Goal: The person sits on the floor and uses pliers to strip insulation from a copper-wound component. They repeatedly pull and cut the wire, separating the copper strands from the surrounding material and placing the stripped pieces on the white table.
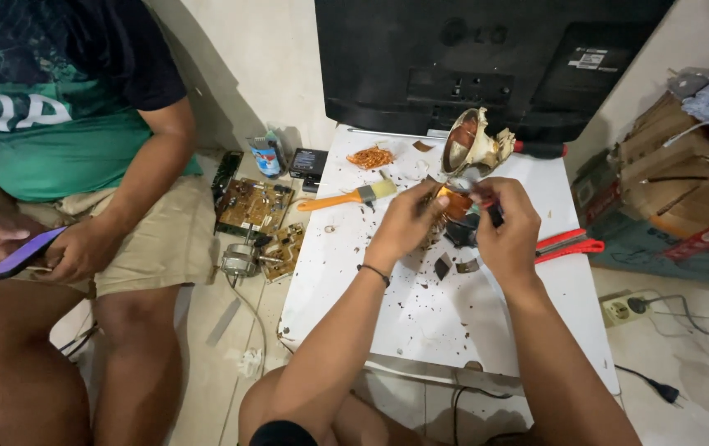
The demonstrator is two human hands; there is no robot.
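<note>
My left hand [408, 219] grips a small motor stator with copper windings [451, 201], held just above the white table [453, 322]. My right hand [507, 227] is closed on a dark-handled tool [495, 214] whose tip touches the windings. Both hands meet over the table's middle. Dark scraps [444, 266] and brown crumbs lie under them. A cracked metal motor housing [472, 142] stands just behind the hands.
An orange-handled brush [346, 196] and a copper wire clump [369, 156] lie at the back left; red pliers [569, 244] at the right. A black screen [470, 58] stands behind. Circuit boards [253, 205] sit on the floor. A seated person at left holds a phone [16, 254]. Cardboard boxes [668, 165] at right.
</note>
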